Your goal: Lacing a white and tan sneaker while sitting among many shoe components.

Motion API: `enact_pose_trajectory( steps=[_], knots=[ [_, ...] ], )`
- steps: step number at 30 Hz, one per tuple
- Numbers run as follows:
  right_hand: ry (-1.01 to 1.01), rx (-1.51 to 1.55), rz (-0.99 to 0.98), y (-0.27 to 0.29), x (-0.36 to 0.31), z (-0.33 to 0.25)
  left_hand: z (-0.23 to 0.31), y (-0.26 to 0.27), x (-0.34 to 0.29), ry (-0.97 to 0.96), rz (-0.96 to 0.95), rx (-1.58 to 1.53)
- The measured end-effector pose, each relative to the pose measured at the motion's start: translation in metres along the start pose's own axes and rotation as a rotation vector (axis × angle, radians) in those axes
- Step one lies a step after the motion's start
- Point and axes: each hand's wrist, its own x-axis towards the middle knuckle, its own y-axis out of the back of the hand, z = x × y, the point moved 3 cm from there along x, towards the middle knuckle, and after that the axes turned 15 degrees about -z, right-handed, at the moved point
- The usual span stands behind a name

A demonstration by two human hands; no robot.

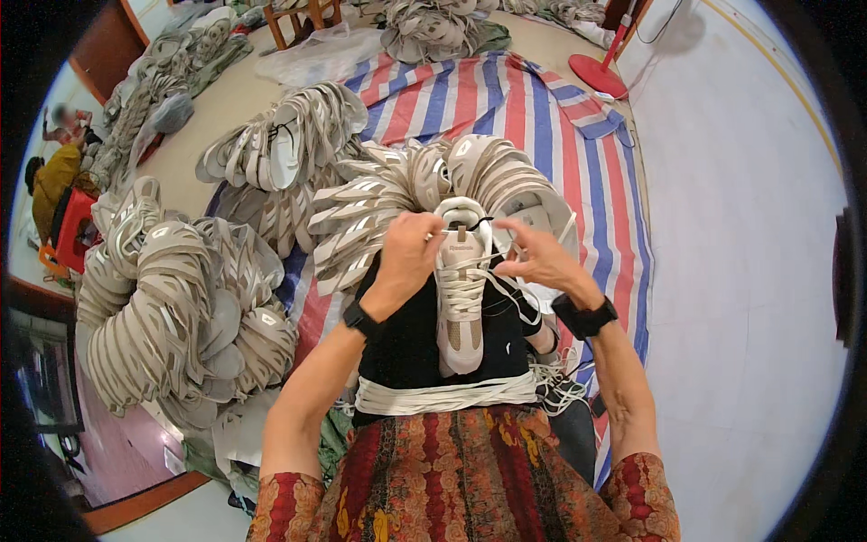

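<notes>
A cream and beige sneaker upper point(464, 303) lies on my black-covered lap, toe toward me. White shoelaces point(466, 287) cross its front, and loose lengths trail off its right side. My left hand point(411, 257) is beside the upper's collar, its fingertips pinched on a shoelace by the top eyelets. At the collar's right is my right hand point(548, 264), thumb and index finger curved apart, with a lace running into its grip. A small black tie shows near that index fingertip. Both wrists wear black bands.
White laces form a bundle point(447, 396) across my waist. Stacked shoe uppers point(153, 307) pile up at left, and more point(506, 176) curve just beyond my hands. Striped plastic sheeting point(587, 181) covers the floor. A red round stand base point(598, 76) is far right; people sit far left.
</notes>
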Motion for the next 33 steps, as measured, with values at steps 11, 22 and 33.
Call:
enact_pose_trajectory(
  steps=[11,22,33],
  knots=[
    [0.360,-0.670,0.061,-0.009,0.011,0.002,0.021,-0.038,0.011,-0.340,-0.380,0.259],
    [0.366,-0.374,-0.063,-0.002,0.020,0.015,0.007,-0.019,0.012,-0.410,-0.373,0.541],
    [0.490,-0.306,0.246,0.004,0.007,0.012,-0.087,0.109,-0.094,0.171,-0.028,0.520]
  ],
)
